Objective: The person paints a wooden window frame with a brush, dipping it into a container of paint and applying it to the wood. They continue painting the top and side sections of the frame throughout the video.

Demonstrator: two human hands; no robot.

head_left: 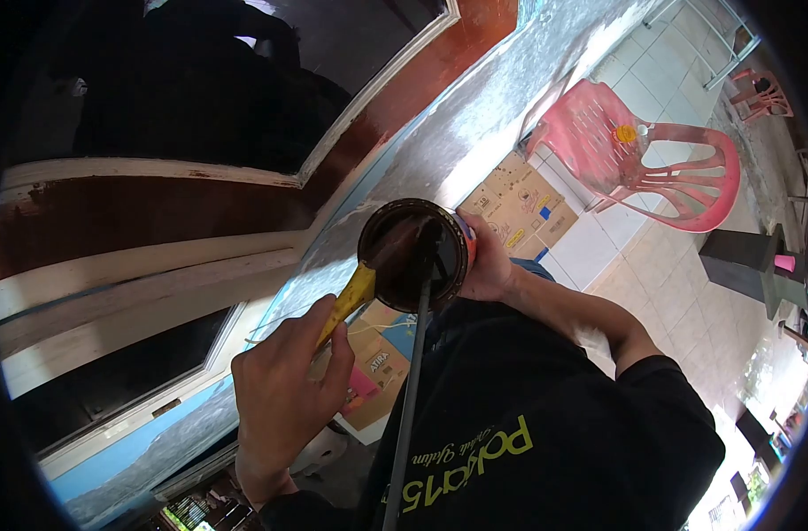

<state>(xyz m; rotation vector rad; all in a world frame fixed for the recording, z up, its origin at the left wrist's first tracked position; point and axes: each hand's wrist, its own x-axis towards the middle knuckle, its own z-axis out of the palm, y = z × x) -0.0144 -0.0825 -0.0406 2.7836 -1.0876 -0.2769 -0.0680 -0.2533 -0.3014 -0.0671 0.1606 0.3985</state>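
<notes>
Close against the black shirt (545, 380), the left hand (280, 394) grips a brush (351, 296), fingers curled tight round its yellow handle, thumb laid along the top. Brush head is down inside an open can (410, 203) of dark brown liquid, bristles hidden below the rim. Right hand (490, 265) holds the can at chest height, fingers wrapped round its far side and mostly out of sight behind it. A thin dark strip (413, 354) runs from the can mouth down over the shirt; cannot tell what it is. Beyond the hands, a glazed door (138, 221): its upper bands are glossy dark brown, while the rail (129, 283) below them is pale, bare-looking wood. Judged from that, the coating is partly done, with the lower rails left, and the brush is loading rather than on the wood. Farther off, flattened cardboard (519, 208) lies on the tiled floor (669, 283), with a pink plastic chair (634, 159) past it.
</notes>
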